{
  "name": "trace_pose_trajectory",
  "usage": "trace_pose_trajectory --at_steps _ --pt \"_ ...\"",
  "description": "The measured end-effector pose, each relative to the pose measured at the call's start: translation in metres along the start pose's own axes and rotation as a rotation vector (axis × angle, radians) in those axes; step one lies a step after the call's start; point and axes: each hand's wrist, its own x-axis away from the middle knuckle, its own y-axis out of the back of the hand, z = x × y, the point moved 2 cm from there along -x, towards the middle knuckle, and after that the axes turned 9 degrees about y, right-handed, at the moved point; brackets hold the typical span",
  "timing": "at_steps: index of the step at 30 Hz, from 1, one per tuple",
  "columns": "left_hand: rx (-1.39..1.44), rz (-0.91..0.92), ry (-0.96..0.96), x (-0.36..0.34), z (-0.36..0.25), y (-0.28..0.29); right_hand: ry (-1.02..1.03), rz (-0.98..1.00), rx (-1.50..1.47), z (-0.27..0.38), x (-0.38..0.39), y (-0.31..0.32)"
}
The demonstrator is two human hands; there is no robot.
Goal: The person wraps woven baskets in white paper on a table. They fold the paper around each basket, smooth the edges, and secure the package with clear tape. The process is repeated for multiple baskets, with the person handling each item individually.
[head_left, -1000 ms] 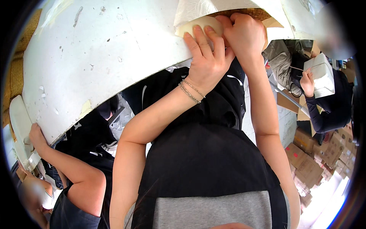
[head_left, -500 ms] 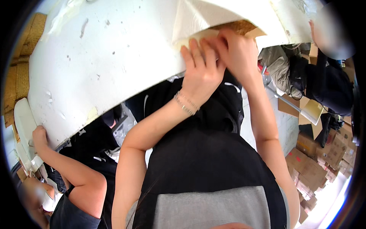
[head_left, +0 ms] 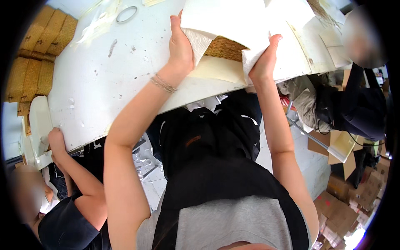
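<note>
A brown woven straw-like piece (head_left: pixel 227 48) lies partly under white paper (head_left: pixel 227 16), its near end showing between the paper's folded flaps. My left hand (head_left: pixel 181 46) grips the left side of this paper, thumb up and most fingers hidden behind it. Against the right side, my right hand (head_left: pixel 263 62) is closed on the paper's near right corner, thumb pointing up. A cream sheet (head_left: pixel 221 68) lies flat beneath, close to the table edge. How far the woven piece reaches under the paper is hidden.
The white table (head_left: pixel 104 79) curves across the front. A ring of tape (head_left: pixel 126 15) lies farther back. Woven brown blocks (head_left: pixel 41 37) are stacked at the left. One person's hand (head_left: pixel 57 139) is at the left table end; another person stands right, near cardboard boxes (head_left: pixel 337 208).
My hands were close together at the paper's near edge; now they are spread apart, farther over the table, one on each side of the paper. More of the woven stack shows at left.
</note>
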Motion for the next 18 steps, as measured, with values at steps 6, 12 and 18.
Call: trace_pose_trajectory --at_steps 6,12,18 --pt "-0.055 -0.112 -0.138 -0.002 -0.004 0.019 -0.059 0.22 -0.022 -0.013 -0.027 -0.014" --pt "-1.395 0.238 -1.156 -0.001 -0.081 0.085 0.518 1.001 0.694 -0.007 -0.081 0.068" --pt "-1.644 0.515 -1.062 -0.028 -0.098 0.065 0.604 1.083 0.938 0.016 -0.087 0.015"
